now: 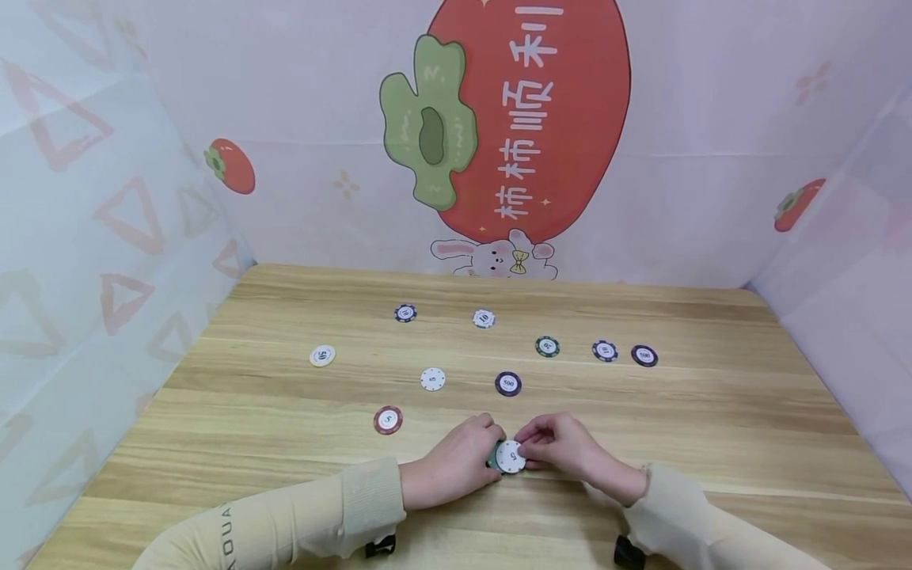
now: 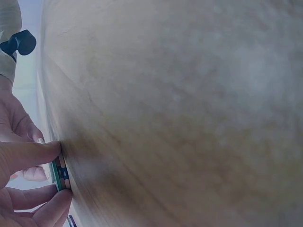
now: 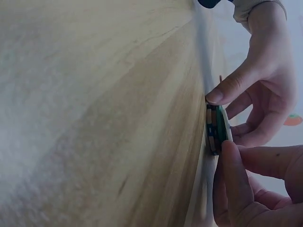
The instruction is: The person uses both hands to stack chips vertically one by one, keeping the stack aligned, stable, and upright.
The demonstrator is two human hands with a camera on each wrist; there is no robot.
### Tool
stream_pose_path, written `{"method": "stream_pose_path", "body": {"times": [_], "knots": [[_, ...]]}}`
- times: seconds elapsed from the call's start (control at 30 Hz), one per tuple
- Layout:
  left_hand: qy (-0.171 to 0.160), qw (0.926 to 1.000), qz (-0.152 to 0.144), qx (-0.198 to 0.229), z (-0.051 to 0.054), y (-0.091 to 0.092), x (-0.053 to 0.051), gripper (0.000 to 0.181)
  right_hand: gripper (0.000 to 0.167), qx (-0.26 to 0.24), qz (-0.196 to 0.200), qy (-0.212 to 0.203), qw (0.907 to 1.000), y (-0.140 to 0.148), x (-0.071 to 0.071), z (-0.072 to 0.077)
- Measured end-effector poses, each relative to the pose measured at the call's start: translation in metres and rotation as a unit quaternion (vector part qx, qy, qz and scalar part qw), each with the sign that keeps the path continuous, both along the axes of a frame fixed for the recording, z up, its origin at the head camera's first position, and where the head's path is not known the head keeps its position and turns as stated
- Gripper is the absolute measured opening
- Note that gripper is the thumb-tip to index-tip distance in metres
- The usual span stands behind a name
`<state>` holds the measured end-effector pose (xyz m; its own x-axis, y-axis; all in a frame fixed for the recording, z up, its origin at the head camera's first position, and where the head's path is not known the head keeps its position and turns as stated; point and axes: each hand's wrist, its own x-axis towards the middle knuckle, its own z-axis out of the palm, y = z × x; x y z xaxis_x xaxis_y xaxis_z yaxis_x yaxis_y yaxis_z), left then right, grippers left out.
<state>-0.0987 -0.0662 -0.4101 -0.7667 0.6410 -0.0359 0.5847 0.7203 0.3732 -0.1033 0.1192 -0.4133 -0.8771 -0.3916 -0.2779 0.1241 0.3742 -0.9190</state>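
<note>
Two beige sleeves (image 1: pixel 306 500) occupy the near foreground. A white chip (image 1: pixel 508 457) rests atop a small chip stack (image 3: pixel 213 127), midway between the left and right edges of the wooden surface (image 1: pixel 727 443) and well away from its back edge. The left grip (image 1: pixel 456 461) clasps the stack; the right grip (image 1: pixel 568 450) pinches the white chip's rim. Nine loose chips (image 1: pixel 508 384) lie scattered toward the back edge, a printed backdrop (image 1: pixel 306 95) rising behind.
</note>
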Motion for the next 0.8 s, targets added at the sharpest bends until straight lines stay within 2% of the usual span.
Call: {"method": "stream_pose_path", "body": {"times": [0.17, 0.4, 0.57, 0.8], "knots": [[0.010, 0.9999, -0.002, 0.004, 0.0005, -0.0005, 0.0008, 0.036, 0.016, 0.010, 0.011, 0.012, 0.9998, -0.0041, 0.0007, -0.0006], [0.023, 0.9997, -0.006, 0.005, -0.0007, -0.0002, 0.0009, 0.035, 0.014, 0.035, 0.006, 0.025, 0.9991, -0.0071, 0.0004, -0.0015], [0.020, 0.9997, -0.006, 0.010, -0.0010, -0.0005, 0.0007, 0.035, 0.015, 0.040, 0.003, 0.034, 0.9986, -0.0092, 0.0010, -0.0013], [0.012, 0.9999, -0.002, 0.007, -0.0001, -0.0002, 0.0013, 0.037, 0.014, 0.060, 0.004, 0.068, 0.9958, -0.0106, 0.0001, -0.0036]]}}
